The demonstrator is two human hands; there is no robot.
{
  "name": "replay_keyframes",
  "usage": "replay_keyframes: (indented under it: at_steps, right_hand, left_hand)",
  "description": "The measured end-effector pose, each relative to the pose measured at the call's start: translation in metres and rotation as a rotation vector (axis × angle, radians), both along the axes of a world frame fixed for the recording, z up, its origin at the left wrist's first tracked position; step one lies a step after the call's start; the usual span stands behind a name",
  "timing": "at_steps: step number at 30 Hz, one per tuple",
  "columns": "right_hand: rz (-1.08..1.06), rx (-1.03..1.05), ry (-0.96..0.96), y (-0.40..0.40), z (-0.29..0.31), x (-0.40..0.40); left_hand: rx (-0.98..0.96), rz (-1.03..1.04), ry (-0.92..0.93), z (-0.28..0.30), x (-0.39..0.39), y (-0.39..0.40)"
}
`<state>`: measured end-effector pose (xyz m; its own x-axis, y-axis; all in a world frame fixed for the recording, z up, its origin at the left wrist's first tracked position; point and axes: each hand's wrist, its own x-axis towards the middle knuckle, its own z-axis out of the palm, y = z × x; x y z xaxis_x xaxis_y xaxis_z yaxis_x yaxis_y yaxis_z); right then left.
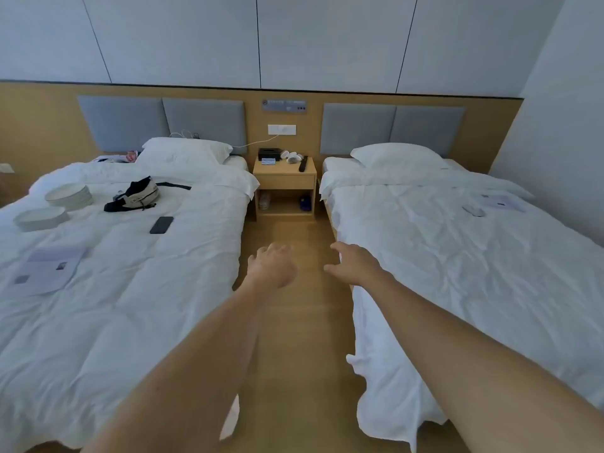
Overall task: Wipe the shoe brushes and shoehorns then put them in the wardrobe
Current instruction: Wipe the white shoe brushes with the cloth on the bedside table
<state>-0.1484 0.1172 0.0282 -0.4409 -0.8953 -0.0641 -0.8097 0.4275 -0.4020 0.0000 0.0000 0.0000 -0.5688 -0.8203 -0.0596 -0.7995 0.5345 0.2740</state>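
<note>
Both arms reach forward over the strip of wooden floor (287, 338) between two beds. The left hand (273, 266) hangs in the air with its fingers loosely curled and nothing in them. The right hand (354, 264) is spread wider, fingers relaxed and thumb out to the left, also holding nothing; it hovers just beside the near left edge of the right bed (457, 273).

Far ahead of the hands, between the bed heads, stands a nightstand (284, 181). On its tabletop lie a black box (269, 153) at the far left, a small striped packet (268, 161) in front of it, some pale rounded things (292, 157) that may be the shoe brushes, too small to tell, and a dark long strip (303, 163) at the right that may be a shoehorn. The open shelf below holds a pale item (264, 201) and a dark blue one (305, 202).

The left bed (130, 289) carries two stacks of white plates (70, 195), a black and cream waist bag (140, 195), a dark phone (161, 224) and a printed sheet (49, 266). The right bed has a pillow (397, 156), a small grey object (474, 210) and a paper (503, 202) near its far right side.
</note>
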Motion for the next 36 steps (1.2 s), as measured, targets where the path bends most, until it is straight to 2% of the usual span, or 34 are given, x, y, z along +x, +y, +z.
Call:
replay_keyframes:
  at_steps: [8, 19, 30, 36]
  right_hand:
    - [-0.044, 0.051, -0.054, -0.108, -0.01, -0.008]
    - [-0.049, 0.109, -0.053, -0.217, -0.031, -0.06]
    - [0.038, 0.176, -0.06, -0.359, -0.046, -0.179]
    - [0.086, 0.212, 0.041, -0.431, -0.047, -0.252]
  left_hand:
    - [0.011, -0.05, -0.057, -0.006, -0.012, -0.115]
    - [0.053, -0.061, -0.078, -0.027, -0.062, -0.225]
    - [0.036, -0.009, -0.124, -0.025, -0.166, -0.352]
    - [0.034, 0.008, -0.125, -0.024, -0.232, -0.417]
